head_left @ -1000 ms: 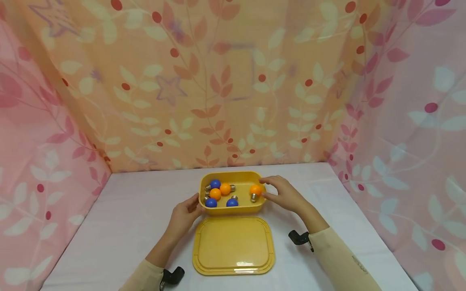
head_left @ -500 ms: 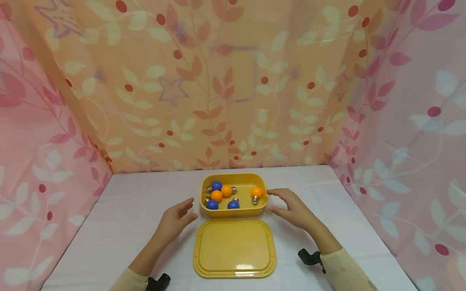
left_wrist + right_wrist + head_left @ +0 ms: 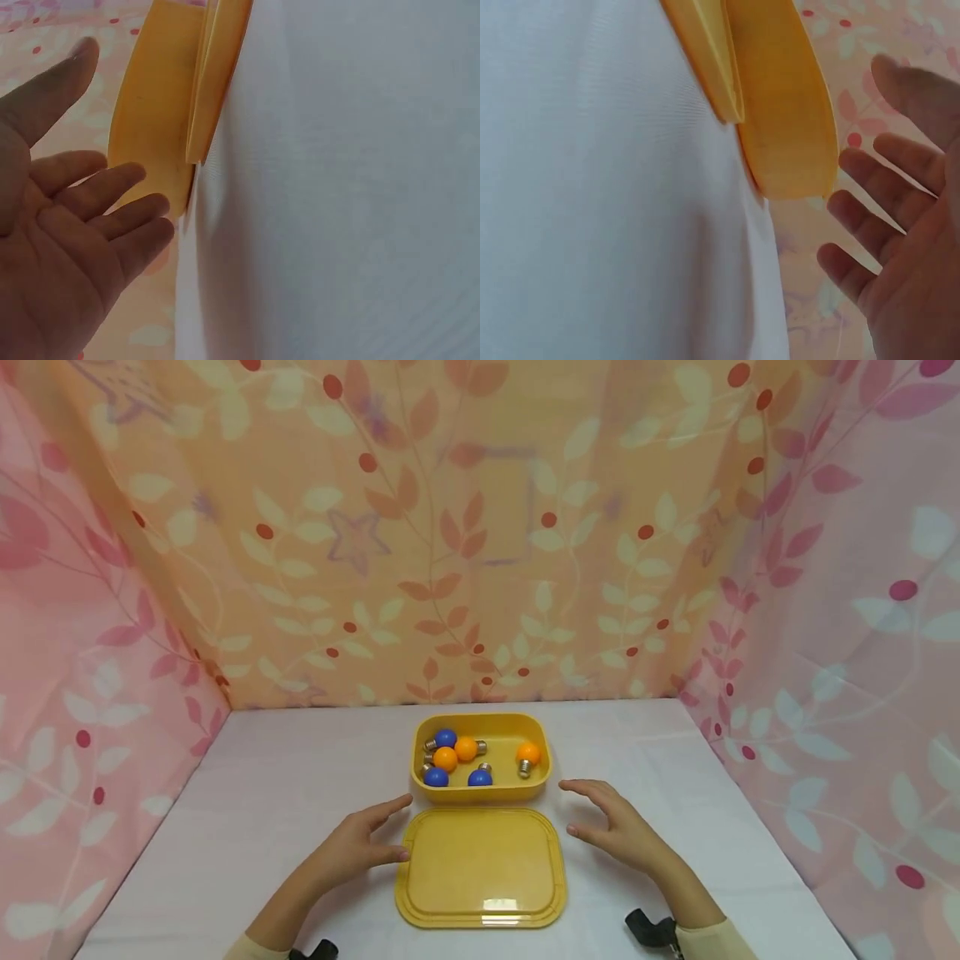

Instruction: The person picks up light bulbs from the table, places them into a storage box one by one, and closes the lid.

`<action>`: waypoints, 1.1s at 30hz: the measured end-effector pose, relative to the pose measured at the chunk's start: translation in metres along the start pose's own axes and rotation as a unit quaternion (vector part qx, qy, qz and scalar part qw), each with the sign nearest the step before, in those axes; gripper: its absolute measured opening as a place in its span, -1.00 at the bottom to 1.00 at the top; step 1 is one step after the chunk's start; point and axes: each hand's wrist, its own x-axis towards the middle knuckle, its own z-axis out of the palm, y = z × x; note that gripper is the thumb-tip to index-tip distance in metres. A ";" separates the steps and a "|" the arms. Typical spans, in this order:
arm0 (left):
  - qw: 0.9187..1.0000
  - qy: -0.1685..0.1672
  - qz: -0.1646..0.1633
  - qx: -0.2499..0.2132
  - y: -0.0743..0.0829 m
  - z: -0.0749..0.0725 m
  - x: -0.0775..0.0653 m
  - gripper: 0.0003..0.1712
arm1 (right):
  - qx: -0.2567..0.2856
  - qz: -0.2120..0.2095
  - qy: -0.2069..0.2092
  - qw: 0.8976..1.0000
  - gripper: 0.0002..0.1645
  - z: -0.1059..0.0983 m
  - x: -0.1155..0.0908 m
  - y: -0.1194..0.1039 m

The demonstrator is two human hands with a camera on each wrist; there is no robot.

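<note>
Hands flank a yellow lid (image 3: 481, 867) lying flat on a white-covered table (image 3: 247, 802). At left, the left hand (image 3: 352, 842) hovers with fingers straight and spread, holding nothing, its fingertips just beside the lid's left edge. Just behind the lid sits the open yellow box (image 3: 481, 791), with three blue bulbs (image 3: 436, 777) and three orange bulbs (image 3: 528, 752) inside. At right, the right hand (image 3: 618, 828) is likewise open and empty, near the lid's right edge.
</note>
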 end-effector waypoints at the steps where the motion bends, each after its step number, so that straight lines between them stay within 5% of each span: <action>1: 1.000 -0.007 0.002 0.004 0.000 0.000 -0.001 0.00 | 0.002 -0.004 -0.006 1.000 -0.19 0.003 -0.001 0.000; 8: 0.997 -0.063 0.032 0.003 -0.010 -0.002 -0.006 0.11 | 0.021 -0.040 -0.055 0.997 -0.03 0.020 -0.010 0.009; 14: 0.995 -0.090 0.036 0.024 -0.020 0.001 -0.004 0.19 | 0.000 -0.021 -0.081 0.997 0.15 0.025 -0.017 0.018; 24: 0.990 -0.110 0.051 0.074 -0.023 -0.003 -0.002 0.34 | -0.024 -0.005 -0.111 0.994 0.34 0.026 -0.015 0.019; 33: 0.987 -0.125 0.034 0.098 -0.023 -0.003 -0.006 0.37 | -0.025 0.014 -0.141 0.990 0.36 0.027 -0.016 0.012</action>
